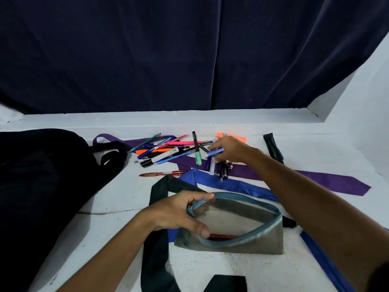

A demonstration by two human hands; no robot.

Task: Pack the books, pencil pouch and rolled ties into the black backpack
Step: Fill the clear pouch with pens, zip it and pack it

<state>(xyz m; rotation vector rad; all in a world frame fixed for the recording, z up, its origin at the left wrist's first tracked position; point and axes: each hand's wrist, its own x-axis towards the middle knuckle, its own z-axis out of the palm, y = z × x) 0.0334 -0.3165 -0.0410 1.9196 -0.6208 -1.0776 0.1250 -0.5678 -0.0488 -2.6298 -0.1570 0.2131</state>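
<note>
The left hand (pixel 179 211) holds the pencil pouch (pixel 235 228) at six o'clock on the white surface (pixel 117 199), its grip pinching the blue zipper rim at the pouch's left end and keeping the mouth wide open. A red pen (pixel 223 236) lies inside, down at the bottom. The right hand (pixel 229 149) reaches out to twelve o'clock, its grip closed on a blue pen (pixel 214 153) and what looks like a clear ruler, right over the pile of pens (pixel 168 149). Another red pen (pixel 162 174) sits apart, just nearer than the pile. The black backpack (pixel 42 175) lies at nine o'clock, well apart from the pouch. The ties lie flat, unrolled: a purple tie (pixel 315 180) under the pens, a blue tie (pixel 231 184) behind the pouch, a dark tie (pixel 157 249) beneath the left wrist.
</note>
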